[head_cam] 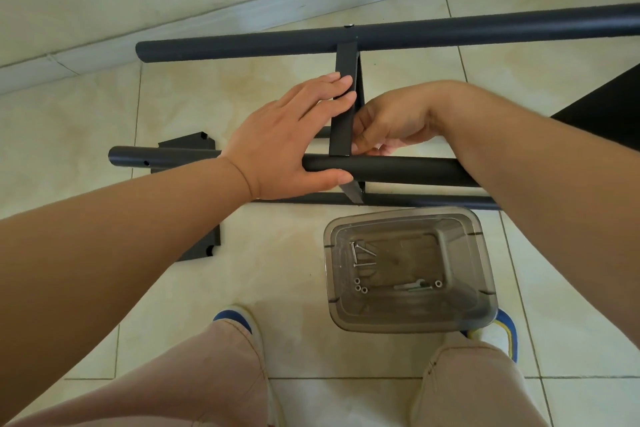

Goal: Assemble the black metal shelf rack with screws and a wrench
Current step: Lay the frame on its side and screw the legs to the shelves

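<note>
The step in hand looks like fastening the flat black metal crossbar (343, 104) to the near round black metal tube (398, 172) of the shelf rack, which lies across the middle of the frame on the pale tiled floor (86, 121). The crossbar runs from that near tube up to the far round black tube (381, 33) in the upper half of the frame, where a small silver screw head (350, 25) already shows at the joint, so I judge the far end done and the near end under way.

The left hand (287, 146) lies spread over the joint: its fingers (332, 90) are nearly straight and press on the crossbar, while its thumb lies along the near tube. That grip is wide and flat, steadying rather than clasping. The right hand (394, 125) has its fingers curled tight at the crossbar's right edge just above the near tube; what it pinches there, a screw or nut perhaps, is hidden, so I cannot tell what it holds.

The next move probably calls for aligning the holes and seating a screw, then taking the wrench. The clear grey plastic tub (485, 274), lower right of centre, holds long silver screws (360, 255), small nuts (360, 288) and what may be a small wrench (412, 286)
</note>
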